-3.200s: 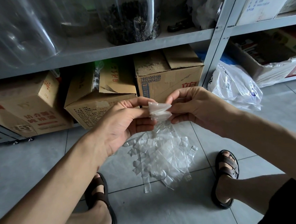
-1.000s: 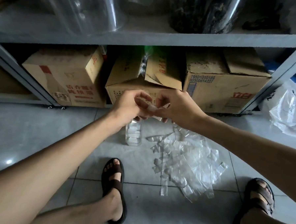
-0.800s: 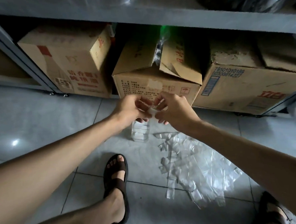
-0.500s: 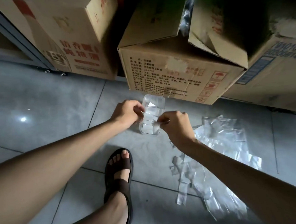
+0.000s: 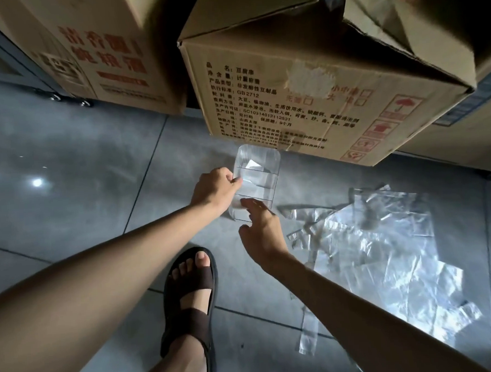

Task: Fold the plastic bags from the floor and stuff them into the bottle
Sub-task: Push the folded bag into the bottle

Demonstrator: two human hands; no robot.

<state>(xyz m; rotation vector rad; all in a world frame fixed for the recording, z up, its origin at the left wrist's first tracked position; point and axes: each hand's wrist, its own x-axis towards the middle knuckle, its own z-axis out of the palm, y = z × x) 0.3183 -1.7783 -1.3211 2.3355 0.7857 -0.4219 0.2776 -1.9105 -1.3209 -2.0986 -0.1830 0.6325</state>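
1. Cut off by the upper edge: three cardboard cartons point(image 5: 291, 98) printed with Chinese text, tops out of view.
2. Both forearms cropped at the lower edge. One sandalled foot point(image 5: 190, 296) planted on the grey tiled floor point(image 5: 82, 180).
3. Hard to read: clear plastic bottle point(image 5: 264, 182), glassy against the tiles, base partly masked by the right grip. Pale folded bag point(image 5: 253, 166) faintly visible inside, near the mouth. Any further contents impossible to tell.
4. Left grip point(image 5: 214, 187) grasping the bottle's left wall, thumb on the near side, other fingers hidden behind the hand and the plastic.
5. Right grip point(image 5: 262, 236) released, holding nothing, fingers loosely spread. Forefinger over the bottle's lower near wall: touching or merely in front, cannot tell.
6. Bottle's place: on the floor just in front of the middle carton, between the two grips, left of the loose plastic bags point(image 5: 384, 249).
7. Bottle's heading: upright, long axis vertical, wide rounded-rectangular mouth upward, facing the camera.
8. Plastic bags flat and overlapping on the floor, nearest edges close to the bottle. Count impossible through glare and transparency.
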